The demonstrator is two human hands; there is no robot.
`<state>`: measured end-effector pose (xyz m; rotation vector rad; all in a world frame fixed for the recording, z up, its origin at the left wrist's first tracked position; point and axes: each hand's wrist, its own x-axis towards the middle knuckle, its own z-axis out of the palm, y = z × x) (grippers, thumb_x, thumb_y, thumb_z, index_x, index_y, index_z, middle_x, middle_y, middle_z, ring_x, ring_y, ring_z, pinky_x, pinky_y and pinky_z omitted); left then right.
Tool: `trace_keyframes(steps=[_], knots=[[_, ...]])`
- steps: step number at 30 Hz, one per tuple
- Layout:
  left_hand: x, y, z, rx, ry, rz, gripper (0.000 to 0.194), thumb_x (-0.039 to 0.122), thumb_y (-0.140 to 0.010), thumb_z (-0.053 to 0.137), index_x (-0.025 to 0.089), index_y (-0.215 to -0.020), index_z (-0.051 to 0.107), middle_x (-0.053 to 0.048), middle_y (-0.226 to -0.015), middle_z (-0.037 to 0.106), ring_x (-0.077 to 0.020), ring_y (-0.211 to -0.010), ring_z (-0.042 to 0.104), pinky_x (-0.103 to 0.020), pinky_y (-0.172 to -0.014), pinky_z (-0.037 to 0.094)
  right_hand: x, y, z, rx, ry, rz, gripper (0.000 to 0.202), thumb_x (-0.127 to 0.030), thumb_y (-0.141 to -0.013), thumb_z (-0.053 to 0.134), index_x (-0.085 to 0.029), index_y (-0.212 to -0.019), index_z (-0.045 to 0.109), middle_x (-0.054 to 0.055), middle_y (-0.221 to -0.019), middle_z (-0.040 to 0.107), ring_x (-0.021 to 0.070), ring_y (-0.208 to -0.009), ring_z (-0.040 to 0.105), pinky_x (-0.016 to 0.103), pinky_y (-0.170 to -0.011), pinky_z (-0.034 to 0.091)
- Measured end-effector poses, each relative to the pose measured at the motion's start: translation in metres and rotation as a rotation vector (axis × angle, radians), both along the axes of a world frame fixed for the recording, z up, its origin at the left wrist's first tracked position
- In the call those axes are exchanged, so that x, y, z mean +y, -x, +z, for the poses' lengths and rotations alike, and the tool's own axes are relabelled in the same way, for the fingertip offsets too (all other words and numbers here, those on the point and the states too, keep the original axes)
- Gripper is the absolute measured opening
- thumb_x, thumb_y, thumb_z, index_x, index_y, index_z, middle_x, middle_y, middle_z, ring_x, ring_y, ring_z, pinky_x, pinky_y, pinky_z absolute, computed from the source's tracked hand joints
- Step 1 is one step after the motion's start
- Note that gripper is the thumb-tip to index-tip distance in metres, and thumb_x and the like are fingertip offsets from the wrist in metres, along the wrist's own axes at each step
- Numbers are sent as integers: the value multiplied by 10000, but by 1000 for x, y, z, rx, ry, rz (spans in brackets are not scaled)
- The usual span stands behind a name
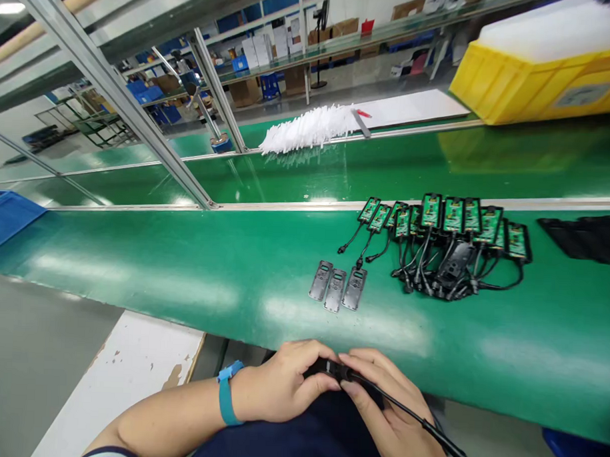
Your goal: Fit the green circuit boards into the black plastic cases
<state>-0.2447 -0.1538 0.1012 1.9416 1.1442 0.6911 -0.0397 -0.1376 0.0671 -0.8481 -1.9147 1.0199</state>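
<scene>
Just in front of my body, below the bench edge, my left hand (pixel 304 378) is closed around a small black plastic housing (pixel 333 369), much of it hidden by the fingers. My right hand (pixel 386 401) pinches the same housing at its cable end. From there a black cable (pixel 399 404) runs down to the lower right, passing over the right palm. Beyond the hands, three black plastic covers (pixel 335 289) lie side by side on the green bench. Right of them is a pile of black housings with green circuit boards (pixel 453 214) and short black cables.
A dark stack of black parts (pixel 587 238) lies at the right of the green bench (pixel 148 263). Behind are a metal upright (pixel 119 95), white strips (pixel 313 129) and a yellow bin (pixel 535 83). A blue tray (pixel 10 218) sits far left.
</scene>
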Motion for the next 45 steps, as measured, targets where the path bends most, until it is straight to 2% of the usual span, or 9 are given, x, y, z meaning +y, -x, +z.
trace_keyframes(steps=[5, 10, 14, 17, 21, 25, 28, 36, 45], knots=[[-16, -3, 10, 52, -11, -5, 254, 298, -928, 516, 147, -1127, 560, -80, -965, 657, -171, -899, 608, -283, -847, 472, -13, -1, 5, 13, -129, -13, 444, -98, -846, 575, -249, -1262, 535, 96, -1135, 610, 220, -1036, 614, 320, -866, 534], [-23, -3, 18, 149, 31, 16, 281, 347, -928, 520, 186, -1154, 567, -57, -1057, 664, -169, -1005, 610, -285, -936, 451, -13, -20, 26, 107, -8, -117, 361, -253, -907, 506, -231, -1267, 498, 157, -1261, 553, 263, -1038, 627, 375, -810, 565], [-27, -3, 16, 229, 67, 9, 301, 353, -931, 510, 193, -1180, 560, -63, -1101, 654, -192, -1042, 603, -318, -944, 463, -15, -31, 44, -198, -270, -61, 374, -202, -824, 631, -269, -1191, 610, 106, -1145, 655, 303, -1101, 594, 445, -882, 518], [-29, -5, 13, 294, 73, 5, 274, 317, -942, 486, 189, -1174, 557, -74, -1094, 646, -207, -1037, 600, -355, -931, 477, -22, -35, 61, -380, -437, 8, 381, -201, -843, 601, -290, -1213, 614, 95, -1178, 658, 308, -1109, 584, 491, -881, 488], [-28, -13, 11, 344, 65, -2, 255, 302, -934, 500, 185, -1152, 558, -75, -1047, 644, -214, -1007, 604, -371, -913, 488, -26, -42, 76, -438, -493, -77, 416, -282, -856, 597, -242, -1269, 569, 134, -1267, 599, 319, -1150, 544, 500, -912, 454], [-28, -18, 16, 346, 58, -83, 220, 251, -922, 516, 185, -1127, 559, -68, -1041, 640, -203, -992, 605, -351, -909, 492, -25, -31, 63, -477, -440, 14, 288, -147, -865, 517, -194, -1125, 632, 110, -980, 688, 251, -913, 619, 422, -817, 486], [-28, -19, 18, 352, 54, -95, 209, 237, -917, 522, 186, -1117, 559, -76, -1078, 633, -204, -1004, 601, -342, -907, 493, -25, -18, 45, -503, -344, 62, 235, -104, -871, 452, -176, -971, 651, 64, -757, 636, 194, -696, 587, 351, -676, 476], [-27, -20, 10, 293, 144, -138, 173, 206, -923, 498, 176, -1077, 571, -64, -1019, 637, -189, -958, 598, -321, -885, 486, -35, -16, 20, -610, -187, 132, 155, -106, -871, 438, -193, -867, 567, 31, -775, 550, 166, -651, 554, 299, -585, 410], [-24, -20, 8, 329, 124, -143, 160, 267, -925, 503, 164, -1021, 579, -66, -951, 643, -192, -897, 601, -320, -834, 488, -33, -17, 14, -524, -256, 120, 211, -96, -885, 419, -175, -969, 596, 32, -757, 573, 160, -656, 579, 284, -583, 447]])
